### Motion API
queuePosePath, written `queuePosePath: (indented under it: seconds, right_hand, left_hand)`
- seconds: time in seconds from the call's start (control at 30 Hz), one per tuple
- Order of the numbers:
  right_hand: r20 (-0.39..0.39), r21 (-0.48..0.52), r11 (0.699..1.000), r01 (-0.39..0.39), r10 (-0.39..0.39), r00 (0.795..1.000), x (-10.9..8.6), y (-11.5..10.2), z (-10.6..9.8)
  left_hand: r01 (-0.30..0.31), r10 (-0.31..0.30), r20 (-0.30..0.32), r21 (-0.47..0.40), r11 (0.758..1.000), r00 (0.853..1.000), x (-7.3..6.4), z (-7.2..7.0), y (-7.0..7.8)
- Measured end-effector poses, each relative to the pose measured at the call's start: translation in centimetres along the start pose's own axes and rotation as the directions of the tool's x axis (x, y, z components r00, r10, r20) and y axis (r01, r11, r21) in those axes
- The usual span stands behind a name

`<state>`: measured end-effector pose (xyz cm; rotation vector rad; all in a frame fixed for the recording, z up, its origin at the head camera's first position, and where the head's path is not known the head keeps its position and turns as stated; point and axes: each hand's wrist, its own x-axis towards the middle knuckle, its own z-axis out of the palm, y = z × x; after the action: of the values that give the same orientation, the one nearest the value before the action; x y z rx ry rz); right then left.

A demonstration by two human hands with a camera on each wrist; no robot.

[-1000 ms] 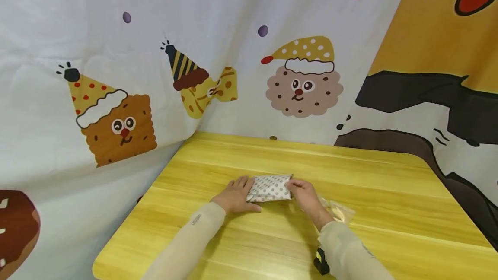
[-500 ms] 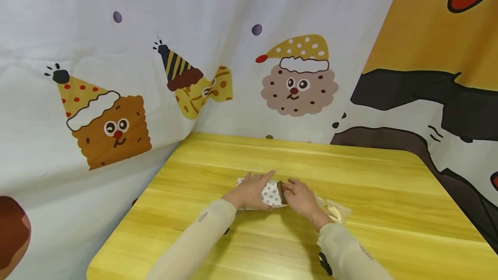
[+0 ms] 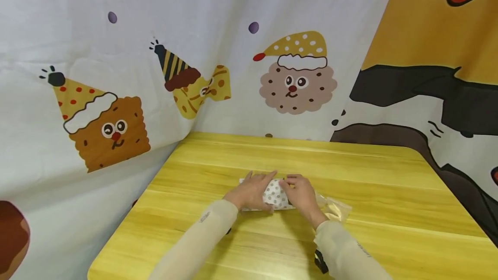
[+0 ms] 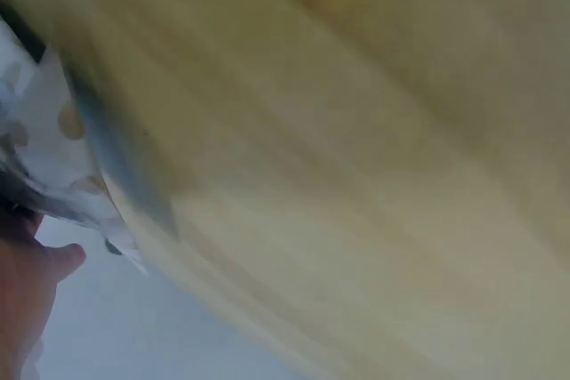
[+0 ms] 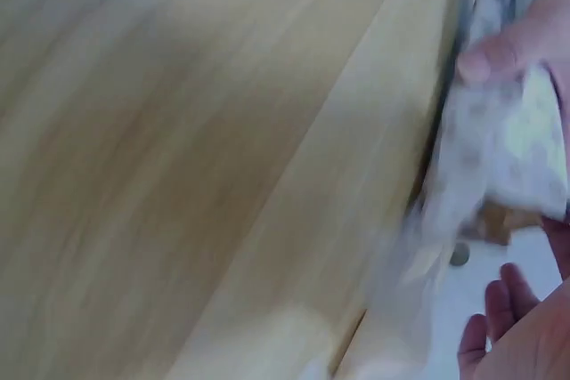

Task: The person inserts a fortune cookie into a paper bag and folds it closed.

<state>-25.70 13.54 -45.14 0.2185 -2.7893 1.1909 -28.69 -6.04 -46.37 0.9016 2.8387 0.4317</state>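
Observation:
A flat packet wrapped in white paper with grey dots (image 3: pixel 275 196) lies on the wooden table. My left hand (image 3: pixel 253 191) rests spread across its left part, thumb at the near edge and fingers reaching to the far side. At the right end my right hand (image 3: pixel 301 193) pinches the edge of the dotted paper between thumb and forefinger. In the right wrist view, a bit of brown (image 5: pixel 503 220) shows at the packet's end, and the left thumb (image 5: pixel 490 61) presses on the paper. Only the packet's corner (image 4: pixel 58 131) shows in the left wrist view.
A clear plastic bag (image 3: pixel 338 210) lies right of the right hand. Small dark objects show under the right sleeve (image 3: pixel 320 262) and the left sleeve. A printed cloth (image 3: pixel 229 25) hangs along the table's (image 3: pixel 389 176) back and left edges.
My left hand has moved right onto the packet. The brown end seen half a second ago is now mostly covered by dotted paper at my right hand.

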Motion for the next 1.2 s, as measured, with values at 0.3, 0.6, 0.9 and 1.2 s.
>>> queuePosePath:
  seconds: [0.3, 0.6, 0.9, 1.2]
  right_hand:
    - [0.090, -0.134, 0.991, -0.020, 0.032, 0.995, -0.3, 2.7, -3.1]
    - [0.135, -0.117, 0.989, 0.087, -0.070, 0.988, -0.6, 5.3, -7.5]
    - [0.304, -0.073, 0.983, 0.168, -0.138, 0.943, -2.1, 8.1, -11.1]
    - [0.459, -0.124, 0.955, 0.271, -0.187, 0.868, -4.8, 10.8, -12.6]
  left_hand:
    - [0.018, -0.019, -0.032, -0.017, 1.000, 0.999, -0.3, 0.5, -0.8]
    - [0.034, -0.036, -0.024, -0.080, 0.996, 0.999, -0.6, 0.1, -1.2]
    - [0.028, -0.030, -0.024, -0.098, 0.995, 0.999, -0.5, 0.2, -1.4]
    - [0.029, -0.030, -0.008, -0.119, 0.992, 1.000, -0.6, 0.2, -1.2]
